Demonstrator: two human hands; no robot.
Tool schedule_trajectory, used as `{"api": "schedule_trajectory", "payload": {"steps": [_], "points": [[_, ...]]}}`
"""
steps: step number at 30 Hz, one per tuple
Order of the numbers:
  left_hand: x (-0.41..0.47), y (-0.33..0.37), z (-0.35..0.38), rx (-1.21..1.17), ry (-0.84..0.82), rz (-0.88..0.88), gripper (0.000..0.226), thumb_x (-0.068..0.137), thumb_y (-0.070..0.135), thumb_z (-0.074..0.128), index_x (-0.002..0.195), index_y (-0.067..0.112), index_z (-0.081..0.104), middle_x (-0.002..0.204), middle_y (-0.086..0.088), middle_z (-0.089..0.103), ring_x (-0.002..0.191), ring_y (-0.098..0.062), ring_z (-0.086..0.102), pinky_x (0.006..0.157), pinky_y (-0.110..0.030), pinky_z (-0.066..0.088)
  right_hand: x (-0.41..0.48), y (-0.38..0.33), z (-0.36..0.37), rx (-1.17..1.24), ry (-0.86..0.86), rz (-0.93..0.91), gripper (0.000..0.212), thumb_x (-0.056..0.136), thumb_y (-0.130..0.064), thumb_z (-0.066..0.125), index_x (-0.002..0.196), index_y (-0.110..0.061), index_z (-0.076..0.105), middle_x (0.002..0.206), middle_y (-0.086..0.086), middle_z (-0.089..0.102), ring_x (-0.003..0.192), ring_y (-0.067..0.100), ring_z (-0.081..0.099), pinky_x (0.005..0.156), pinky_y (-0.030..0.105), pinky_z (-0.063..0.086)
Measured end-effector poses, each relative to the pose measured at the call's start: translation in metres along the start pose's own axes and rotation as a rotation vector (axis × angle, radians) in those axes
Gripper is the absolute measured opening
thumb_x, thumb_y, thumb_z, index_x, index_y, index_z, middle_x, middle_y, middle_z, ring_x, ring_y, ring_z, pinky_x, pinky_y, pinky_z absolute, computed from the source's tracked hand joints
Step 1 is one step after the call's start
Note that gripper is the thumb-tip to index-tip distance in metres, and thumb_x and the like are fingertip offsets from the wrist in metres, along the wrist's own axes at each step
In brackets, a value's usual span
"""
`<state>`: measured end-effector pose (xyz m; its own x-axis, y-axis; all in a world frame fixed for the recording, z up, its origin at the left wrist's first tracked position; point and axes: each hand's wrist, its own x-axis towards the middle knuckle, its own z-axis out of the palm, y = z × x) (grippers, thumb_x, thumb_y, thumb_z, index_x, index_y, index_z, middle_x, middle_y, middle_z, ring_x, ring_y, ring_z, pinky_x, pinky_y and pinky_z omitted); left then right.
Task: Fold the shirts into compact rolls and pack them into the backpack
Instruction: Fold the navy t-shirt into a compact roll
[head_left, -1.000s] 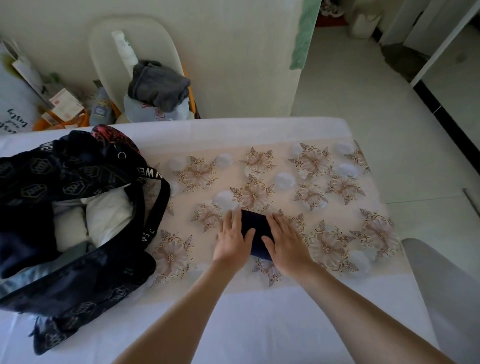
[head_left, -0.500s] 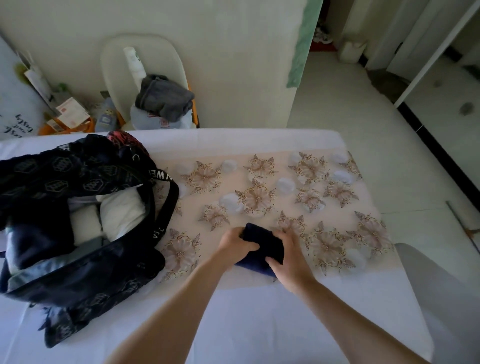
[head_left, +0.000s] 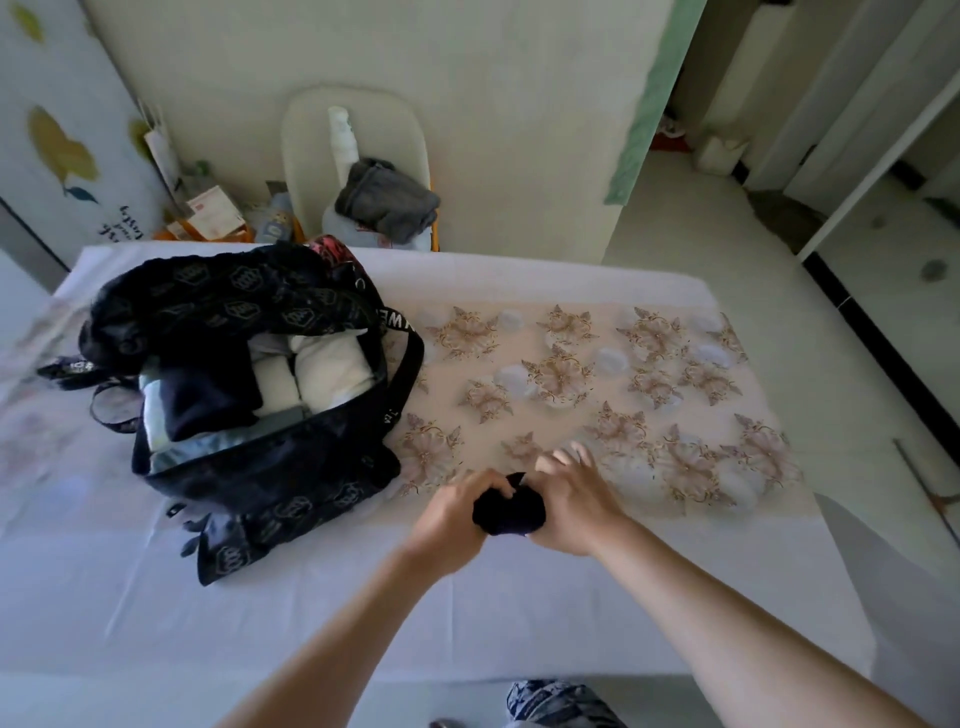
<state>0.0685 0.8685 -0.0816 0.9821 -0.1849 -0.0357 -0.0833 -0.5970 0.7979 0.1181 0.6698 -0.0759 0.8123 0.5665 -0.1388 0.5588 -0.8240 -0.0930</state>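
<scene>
The left hand (head_left: 451, 514) curls its fingers over a dark navy shirt roll (head_left: 511, 508) and the right hand (head_left: 576, 501) clasps its other side, at the floral cloth's (head_left: 571, 332) near edge on the worktop (head_left: 363, 613), near the open backpack (head_left: 249, 478) holding white rolls (head_left: 324, 364).

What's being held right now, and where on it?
The dark rolled shirt, held between both hands: the left hand grips its left end and the right hand cups its right end.
</scene>
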Motion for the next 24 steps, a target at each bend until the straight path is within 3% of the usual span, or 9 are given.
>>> {"api": "schedule_trajectory", "payload": {"steps": [3,6,9,11,15,17,19,21,24], "points": [[-0.027,-0.013,-0.009,0.096,-0.16,0.026,0.05,0.066,0.0,0.058,0.106,0.031,0.054,0.107,0.011,0.053,0.096,-0.008,0.046,0.078,-0.016,0.038,-0.006,-0.027,0.015,-0.07,0.111,-0.122,0.026,0.078,-0.037,0.057,0.092,-0.016,0.064,0.115,0.007,0.056,0.116,0.03,0.05,0.115,0.053,0.025],[-0.047,-0.012,-0.018,0.091,-0.346,-0.109,0.03,0.076,0.015,0.06,0.099,0.035,0.063,0.1,0.017,0.055,0.089,-0.005,0.054,0.075,-0.016,0.046,-0.012,-0.045,0.026,0.009,-0.14,-0.13,0.042,0.079,-0.019,0.063,0.118,-0.008,0.053,0.141,0.008,0.042,0.132,0.028,0.042,0.111,0.039,0.037],[-0.048,-0.008,-0.016,0.008,-0.177,-0.236,0.025,0.087,0.01,0.053,0.092,0.032,0.066,0.096,0.016,0.062,0.086,-0.008,0.059,0.074,-0.017,0.048,-0.021,-0.05,0.028,0.009,-0.227,-0.163,0.058,0.073,-0.026,0.066,0.124,-0.009,0.046,0.139,0.007,0.036,0.126,0.029,0.04,0.099,0.039,0.046],[-0.041,-0.01,-0.009,0.094,0.022,-0.22,0.029,0.088,0.004,0.05,0.105,0.022,0.065,0.11,0.007,0.06,0.106,-0.015,0.054,0.088,-0.019,0.043,-0.024,-0.049,0.026,0.014,-0.234,-0.191,0.065,0.071,-0.045,0.061,0.124,-0.009,0.047,0.134,0.009,0.04,0.121,0.031,0.043,0.099,0.041,0.045],[-0.041,-0.008,0.015,0.322,-0.163,-0.233,0.06,0.093,0.036,0.052,0.148,0.02,0.035,0.152,0.002,0.033,0.141,-0.019,0.023,0.117,-0.034,0.022,-0.027,-0.039,0.026,0.085,-0.19,-0.212,0.062,0.077,-0.043,0.06,0.128,-0.014,0.042,0.129,0.006,0.04,0.117,0.027,0.044,0.098,0.037,0.043],[-0.051,-0.008,0.03,0.339,-0.276,-0.247,0.089,0.084,0.061,0.054,0.155,0.023,0.016,0.159,0.003,0.02,0.146,-0.018,0.015,0.121,-0.037,0.015,-0.027,-0.034,0.031,0.12,-0.21,-0.205,0.073,0.08,-0.031,0.065,0.142,-0.015,0.029,0.136,0.006,0.035,0.122,0.027,0.041,0.102,0.036,0.041],[-0.063,-0.01,0.042,0.439,-0.288,-0.222,0.117,0.069,0.072,0.064,0.157,0.022,0.005,0.161,0.004,0.012,0.148,-0.018,0.009,0.122,-0.037,0.01,-0.028,-0.03,0.034,0.125,-0.233,-0.232,0.092,0.078,-0.041,0.068,0.152,-0.014,0.021,0.142,0.007,0.031,0.126,0.027,0.037,0.108,0.037,0.038],[-0.067,-0.012,0.049,0.573,-0.286,-0.223,0.122,0.068,0.063,0.071,0.157,0.018,0.001,0.163,0.001,0.007,0.15,-0.02,0.005,0.123,-0.036,0.008,-0.028,-0.027,0.038,0.135,-0.22,-0.269,0.094,0.081,-0.048,0.066,0.155,-0.011,0.021,0.147,0.008,0.027,0.134,0.028,0.032,0.116,0.037,0.031],[-0.064,-0.006,0.05,0.619,-0.22,-0.247,0.094,0.08,0.04,0.064,0.156,0.016,0.013,0.161,-0.002,0.02,0.146,-0.022,0.021,0.119,-0.036,0.022,-0.028,-0.025,0.043,0.16,-0.223,-0.308,0.087,0.092,-0.041,0.063,0.157,-0.007,0.016,0.162,0.008,0.01,0.149,0.026,0.013,0.124,0.032,0.011]]}}
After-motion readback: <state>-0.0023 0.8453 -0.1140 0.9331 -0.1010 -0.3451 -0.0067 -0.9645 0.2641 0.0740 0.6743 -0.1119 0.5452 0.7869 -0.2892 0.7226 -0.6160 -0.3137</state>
